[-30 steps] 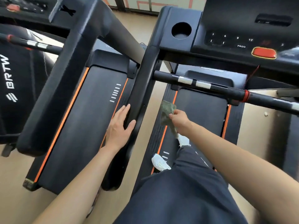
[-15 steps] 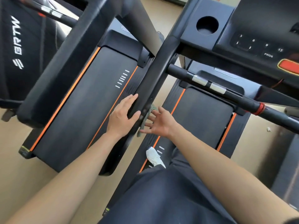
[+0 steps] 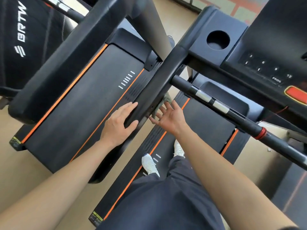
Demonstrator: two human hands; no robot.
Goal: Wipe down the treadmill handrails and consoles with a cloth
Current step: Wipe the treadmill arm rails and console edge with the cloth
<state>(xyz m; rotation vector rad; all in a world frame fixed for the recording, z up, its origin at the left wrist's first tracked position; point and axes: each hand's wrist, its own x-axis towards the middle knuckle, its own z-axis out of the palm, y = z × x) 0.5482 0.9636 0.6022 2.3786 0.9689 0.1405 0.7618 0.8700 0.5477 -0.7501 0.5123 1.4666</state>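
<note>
At the centre of the frame, my left hand (image 3: 118, 123) lies flat along the left side of the black handrail (image 3: 154, 90), fingers straight, thumb laid across its near face. Just right of the rail, my right hand (image 3: 171, 118) has its fingers spread and straight, pressing the greenish cloth (image 3: 163, 102) against the rail's right side. The console (image 3: 249, 55), with its number keys, fills the upper right.

The handrail (image 3: 154, 90) and my right hand (image 3: 172, 117) hide most of the cloth (image 3: 167, 99); the console (image 3: 269, 47) and its orange button (image 3: 297, 95) run off the right edge.
</note>
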